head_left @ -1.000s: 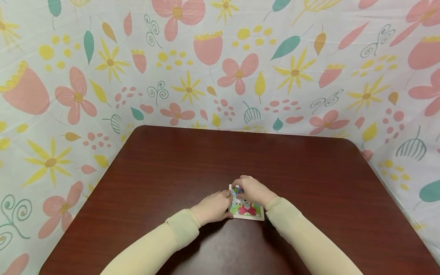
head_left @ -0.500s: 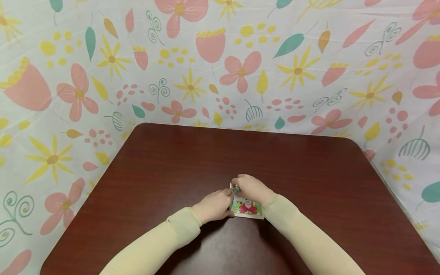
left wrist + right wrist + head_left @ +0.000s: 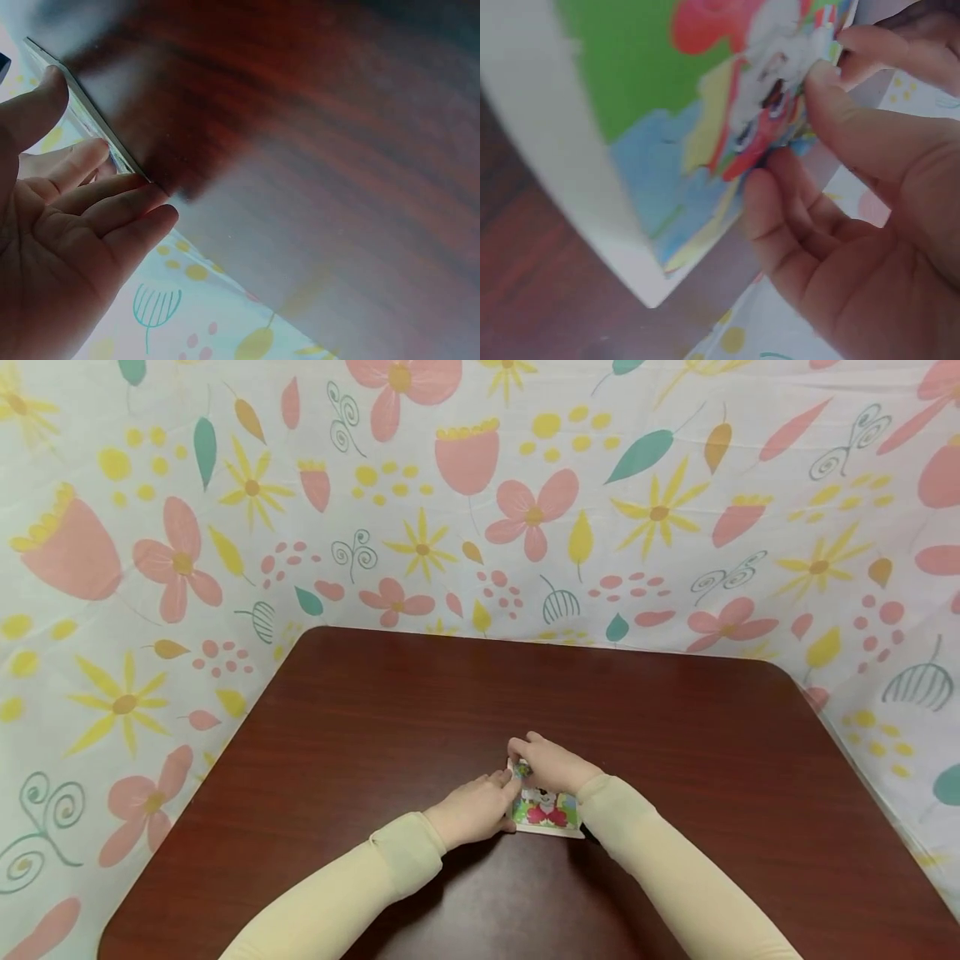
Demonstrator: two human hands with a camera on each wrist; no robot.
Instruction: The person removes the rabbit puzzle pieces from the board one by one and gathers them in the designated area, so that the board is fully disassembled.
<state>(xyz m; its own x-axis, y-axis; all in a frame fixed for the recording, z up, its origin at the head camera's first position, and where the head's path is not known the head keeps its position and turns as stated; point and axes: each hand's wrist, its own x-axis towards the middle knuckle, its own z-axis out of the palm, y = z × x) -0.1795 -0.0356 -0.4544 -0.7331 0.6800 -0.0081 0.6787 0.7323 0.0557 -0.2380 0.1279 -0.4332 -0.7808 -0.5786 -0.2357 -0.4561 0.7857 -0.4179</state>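
A small picture puzzle board with a pale rim lies on the table, showing a cartoon animal in red on green. My left hand holds the board's left edge, with its thumb near the front corner and its fingers further back. In the left wrist view, the thumb and fingertips lie along that edge. My right hand is over the board's back part, pinching a small colourful puzzle piece near the back left corner. Its fingers hide much of the piece. In the right wrist view, the thumb and fingers are close against the picture.
The dark reddish-brown table extends around the board on all sides. Behind it and along both sides hangs a white cloth printed with flowers and leaves.
The whole view has shifted slightly. My right fingers have moved a little at the board's back left corner, and the small piece looks turned flatter. The left hand keeps its hold on the edge.
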